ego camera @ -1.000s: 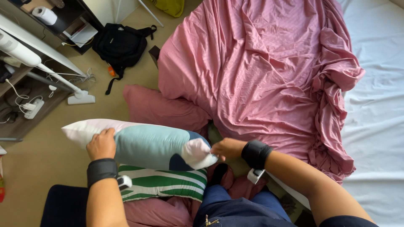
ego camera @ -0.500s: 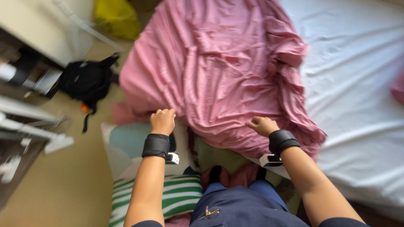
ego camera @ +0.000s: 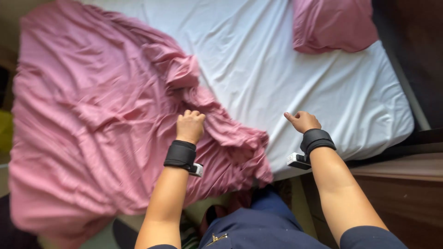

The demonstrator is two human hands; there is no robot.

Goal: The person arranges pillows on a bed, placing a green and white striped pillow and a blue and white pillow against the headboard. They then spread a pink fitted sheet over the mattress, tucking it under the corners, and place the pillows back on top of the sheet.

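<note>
The left hand [ego camera: 189, 126] is clenched on a fold of the pink sheet [ego camera: 92, 120], which lies crumpled over the left half of the bed [ego camera: 286, 69]; the right hand [ego camera: 302, 121] holds nothing, loosely curled with the forefinger out, just above the white bedding right of the sheet's edge. A good grip would gather the sheet's hem, not a middle fold, with both hands set well apart along it. A pink pillow [ego camera: 334, 23] lies at the bed's far right corner.

Soft, warm daylight falls evenly across the frame. The white sheet [ego camera: 295, 69] is bright without glare. Motion blur smears the left edge; the right edge and lower corners sink into shadow.
</note>
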